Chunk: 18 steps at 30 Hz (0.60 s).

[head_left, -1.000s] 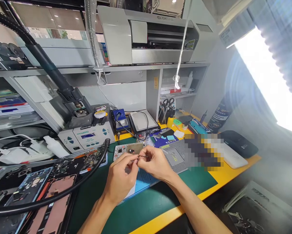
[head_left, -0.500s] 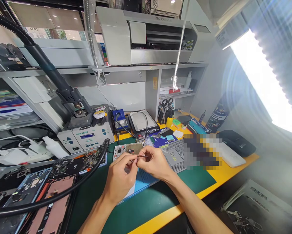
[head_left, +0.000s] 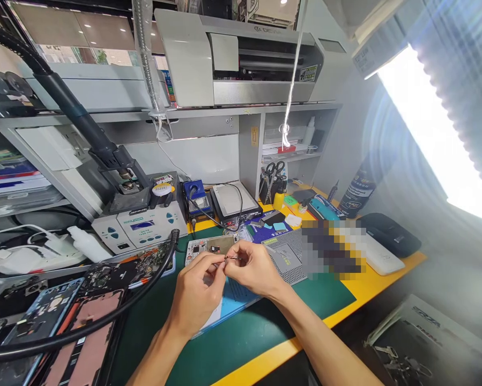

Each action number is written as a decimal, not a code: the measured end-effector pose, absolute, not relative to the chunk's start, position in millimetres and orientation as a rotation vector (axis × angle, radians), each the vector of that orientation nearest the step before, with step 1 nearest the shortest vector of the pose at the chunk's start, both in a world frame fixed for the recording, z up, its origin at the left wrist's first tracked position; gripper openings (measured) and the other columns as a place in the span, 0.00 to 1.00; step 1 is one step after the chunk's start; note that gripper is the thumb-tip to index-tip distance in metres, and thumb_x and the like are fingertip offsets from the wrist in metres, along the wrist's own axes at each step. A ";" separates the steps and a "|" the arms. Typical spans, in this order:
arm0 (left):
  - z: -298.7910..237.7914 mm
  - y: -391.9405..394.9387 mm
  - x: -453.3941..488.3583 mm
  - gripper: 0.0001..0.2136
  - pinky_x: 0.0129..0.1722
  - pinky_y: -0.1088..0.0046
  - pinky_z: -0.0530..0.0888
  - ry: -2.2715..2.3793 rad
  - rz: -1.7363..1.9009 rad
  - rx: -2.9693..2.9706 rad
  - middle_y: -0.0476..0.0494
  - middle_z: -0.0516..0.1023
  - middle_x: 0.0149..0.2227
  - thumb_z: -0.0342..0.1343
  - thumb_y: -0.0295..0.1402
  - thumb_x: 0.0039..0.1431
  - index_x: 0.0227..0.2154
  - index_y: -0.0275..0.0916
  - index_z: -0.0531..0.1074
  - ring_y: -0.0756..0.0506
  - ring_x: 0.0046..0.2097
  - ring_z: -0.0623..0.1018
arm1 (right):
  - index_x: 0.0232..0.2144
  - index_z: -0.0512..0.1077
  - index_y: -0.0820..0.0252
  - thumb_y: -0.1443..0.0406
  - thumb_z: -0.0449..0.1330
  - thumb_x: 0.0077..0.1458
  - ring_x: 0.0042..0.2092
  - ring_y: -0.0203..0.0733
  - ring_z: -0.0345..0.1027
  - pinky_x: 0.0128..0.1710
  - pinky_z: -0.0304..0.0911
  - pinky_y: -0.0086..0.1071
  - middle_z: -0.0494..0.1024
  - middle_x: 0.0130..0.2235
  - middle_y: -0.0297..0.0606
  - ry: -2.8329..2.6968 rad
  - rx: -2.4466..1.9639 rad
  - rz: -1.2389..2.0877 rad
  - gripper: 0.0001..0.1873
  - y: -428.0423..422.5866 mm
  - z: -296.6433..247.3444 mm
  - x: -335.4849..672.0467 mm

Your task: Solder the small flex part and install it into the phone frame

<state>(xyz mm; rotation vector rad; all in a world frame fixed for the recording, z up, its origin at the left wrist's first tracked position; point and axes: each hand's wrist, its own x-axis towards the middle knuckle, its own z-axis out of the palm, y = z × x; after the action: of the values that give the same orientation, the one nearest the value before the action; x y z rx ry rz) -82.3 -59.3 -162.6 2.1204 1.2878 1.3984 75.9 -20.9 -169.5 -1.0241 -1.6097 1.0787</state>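
Note:
My left hand [head_left: 197, 289] and my right hand [head_left: 254, 271] meet fingertip to fingertip in the middle of the view. Both are closed in a pinch on a thin wire [head_left: 232, 258], dark with a reddish part, which runs between them. Its ends are hidden by the fingers. Just behind the fingers lies a circuit board [head_left: 198, 246] with small parts and a brownish plate. Below the hands, a blue pad [head_left: 241, 294] rests on the green mat [head_left: 208, 356].
A grey perforated plate [head_left: 295, 262] lies right of my hands. At the left are opened phones [head_left: 80, 332], a black hose [head_left: 140, 303] and a hot-air station [head_left: 144, 225]. A soldering iron stand [head_left: 196, 195] stands behind. A bright lamp [head_left: 434, 123] hangs at the upper right.
The view has shifted very slightly. Both hands keep their pinch on the wire in nearly the same place, with only small finger movement.

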 end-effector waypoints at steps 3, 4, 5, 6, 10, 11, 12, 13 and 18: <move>-163.6 -58.9 -82.1 0.09 0.35 0.76 0.76 1.284 1.396 2.123 0.48 0.79 0.35 0.53 0.25 0.64 0.40 0.40 0.78 0.50 0.35 0.78 | 0.26 0.71 0.60 0.69 0.62 0.43 0.25 0.31 0.58 0.25 0.56 0.26 0.69 0.23 0.27 -1.610 -1.028 1.080 0.03 -20.9 -169.3 76.1; -163.8 -58.7 -82.1 0.09 0.35 0.76 0.76 1.284 1.395 2.123 0.48 0.79 0.35 0.53 0.25 0.64 0.40 0.40 0.78 0.50 0.35 0.78 | 0.26 0.71 0.60 0.70 0.62 0.43 0.25 0.31 0.58 0.25 0.55 0.26 0.69 0.23 0.26 -1.609 -1.030 1.080 0.04 -20.9 -169.2 76.1; -163.9 -58.5 -82.2 0.09 0.35 0.76 0.76 1.286 1.395 2.121 0.48 0.79 0.36 0.53 0.25 0.64 0.40 0.40 0.78 0.50 0.35 0.78 | 0.26 0.71 0.60 0.70 0.62 0.43 0.25 0.31 0.58 0.25 0.55 0.26 0.69 0.23 0.26 -1.608 -1.030 1.083 0.04 -20.9 -169.1 76.1; -163.8 -58.2 -82.3 0.09 0.35 0.76 0.76 1.290 1.394 2.119 0.48 0.79 0.36 0.54 0.25 0.64 0.40 0.40 0.78 0.50 0.35 0.78 | 0.26 0.71 0.60 0.69 0.62 0.43 0.25 0.31 0.58 0.25 0.56 0.26 0.69 0.23 0.26 -1.609 -1.027 1.086 0.04 -21.0 -169.0 76.1; -162.5 -57.3 -83.3 0.07 0.35 0.75 0.76 1.329 1.402 2.095 0.48 0.79 0.35 0.54 0.28 0.65 0.39 0.40 0.78 0.50 0.35 0.78 | 0.27 0.72 0.60 0.67 0.62 0.46 0.26 0.32 0.59 0.26 0.56 0.27 0.69 0.24 0.27 -1.628 -1.012 1.097 0.03 -21.2 -168.6 75.8; -162.1 -57.1 -83.4 0.06 0.34 0.75 0.76 1.338 1.404 2.090 0.48 0.78 0.35 0.55 0.28 0.65 0.38 0.40 0.78 0.50 0.34 0.78 | 0.27 0.72 0.60 0.67 0.62 0.46 0.26 0.32 0.59 0.26 0.56 0.27 0.69 0.24 0.27 -1.632 -1.012 1.097 0.03 -21.3 -168.6 75.8; -161.9 -57.1 -83.3 0.06 0.34 0.75 0.76 1.345 1.404 2.085 0.48 0.78 0.35 0.55 0.28 0.65 0.37 0.39 0.77 0.50 0.34 0.78 | 0.27 0.72 0.60 0.67 0.63 0.46 0.26 0.32 0.59 0.26 0.56 0.27 0.69 0.24 0.27 -1.635 -1.012 1.097 0.03 -21.4 -168.7 75.9; -161.7 -57.1 -83.1 0.06 0.34 0.75 0.76 1.348 1.404 2.083 0.48 0.78 0.34 0.55 0.28 0.65 0.37 0.39 0.77 0.50 0.34 0.77 | 0.27 0.72 0.60 0.67 0.63 0.46 0.25 0.32 0.59 0.26 0.56 0.26 0.69 0.24 0.27 -1.635 -1.014 1.097 0.03 -21.5 -168.8 75.9; -162.0 -57.7 -81.5 0.06 0.35 0.76 0.75 1.333 1.400 2.089 0.48 0.78 0.34 0.55 0.28 0.65 0.37 0.40 0.77 0.50 0.34 0.78 | 0.26 0.70 0.59 0.68 0.62 0.45 0.25 0.31 0.57 0.25 0.55 0.26 0.68 0.23 0.26 -1.623 -1.025 1.106 0.04 -22.3 -168.1 75.7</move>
<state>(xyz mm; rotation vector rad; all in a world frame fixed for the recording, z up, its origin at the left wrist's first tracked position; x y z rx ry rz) -81.5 -57.7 -162.0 2.0893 1.3330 1.4002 75.7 -22.3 -168.1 -1.0248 -1.6225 1.1055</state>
